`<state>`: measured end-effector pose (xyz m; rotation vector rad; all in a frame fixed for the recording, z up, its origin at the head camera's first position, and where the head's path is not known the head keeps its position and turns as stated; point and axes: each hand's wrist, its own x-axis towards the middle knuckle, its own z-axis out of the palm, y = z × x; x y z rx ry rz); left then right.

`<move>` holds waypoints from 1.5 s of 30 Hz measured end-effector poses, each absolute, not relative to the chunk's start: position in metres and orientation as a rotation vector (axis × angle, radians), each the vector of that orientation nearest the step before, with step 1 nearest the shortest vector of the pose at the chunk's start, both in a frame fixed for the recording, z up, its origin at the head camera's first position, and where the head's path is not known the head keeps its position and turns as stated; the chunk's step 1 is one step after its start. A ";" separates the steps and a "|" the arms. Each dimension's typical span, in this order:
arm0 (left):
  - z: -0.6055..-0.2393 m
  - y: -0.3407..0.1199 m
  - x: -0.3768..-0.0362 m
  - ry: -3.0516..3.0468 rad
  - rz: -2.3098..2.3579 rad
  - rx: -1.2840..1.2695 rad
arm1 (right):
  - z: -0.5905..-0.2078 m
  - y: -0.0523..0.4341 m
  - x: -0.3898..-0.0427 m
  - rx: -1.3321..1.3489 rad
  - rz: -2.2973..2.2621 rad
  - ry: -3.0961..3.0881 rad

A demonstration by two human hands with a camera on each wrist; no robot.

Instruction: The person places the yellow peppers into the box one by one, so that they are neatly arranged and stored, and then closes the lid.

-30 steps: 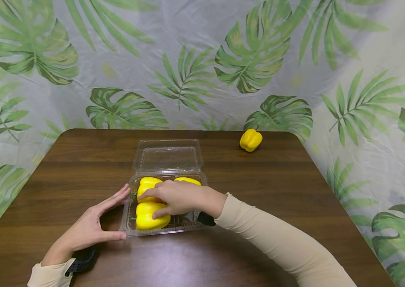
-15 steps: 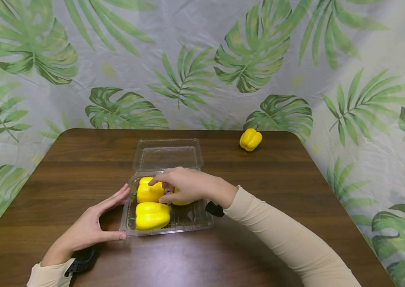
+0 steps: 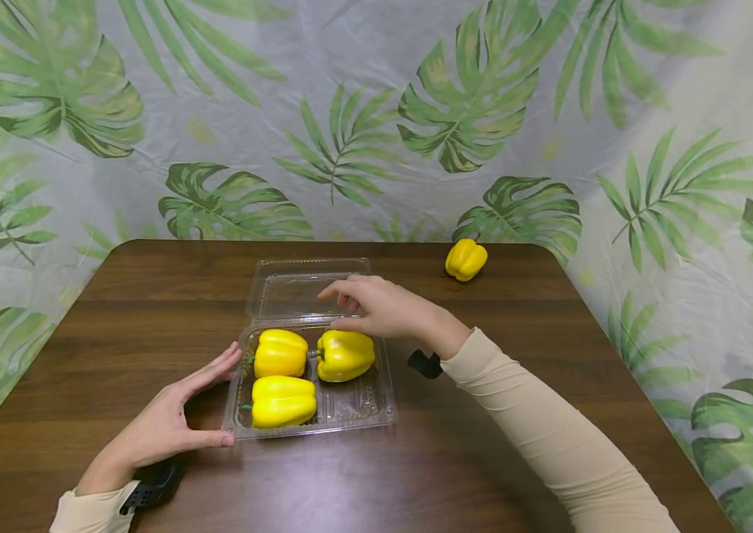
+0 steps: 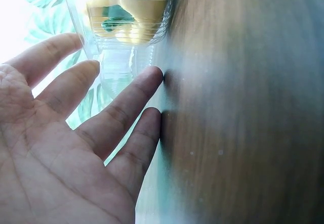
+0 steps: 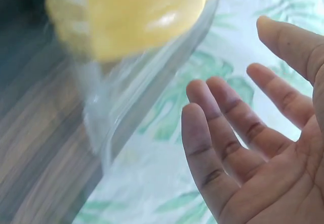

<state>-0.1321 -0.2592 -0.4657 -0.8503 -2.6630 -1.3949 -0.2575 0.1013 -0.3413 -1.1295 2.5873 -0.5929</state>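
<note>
Three yellow peppers (image 3: 309, 374) inside clear clamshell container (image 3: 356, 406), mid-table (image 3: 516, 355). Left hand (image 3: 166, 426) flat, fingers straight, against container's left wall. Right hand (image 3: 383, 307) empty, fingers relaxed, apparently hovering over hinged lid (image 3: 296, 285). Fourth pepper (image 3: 466, 259) alone near far edge.

Bright even light, blurred wrist views

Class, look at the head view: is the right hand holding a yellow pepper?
No. The right hand hovers empty over the open lid, above the three peppers in the clear container.
</note>
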 end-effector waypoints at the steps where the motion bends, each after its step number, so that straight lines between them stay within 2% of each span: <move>1: -0.465 -0.259 -0.132 -2.664 -1.397 -0.849 | -0.342 0.106 -0.261 -1.110 -0.595 2.615; 14: -0.464 -0.259 -0.132 -2.669 -1.410 -0.850 | -0.347 0.181 -0.307 -0.701 -0.758 2.874; 23: -0.467 -0.260 -0.131 -2.670 -1.413 -0.833 | -0.362 0.222 -0.326 -0.413 -0.761 2.959; 32: -0.469 -0.260 -0.132 -2.668 -1.413 -0.837 | -0.371 0.246 -0.336 -0.173 -0.714 3.020; 45: -0.468 -0.260 -0.132 -2.671 -1.418 -0.833 | -0.382 0.267 -0.342 0.014 -0.640 3.028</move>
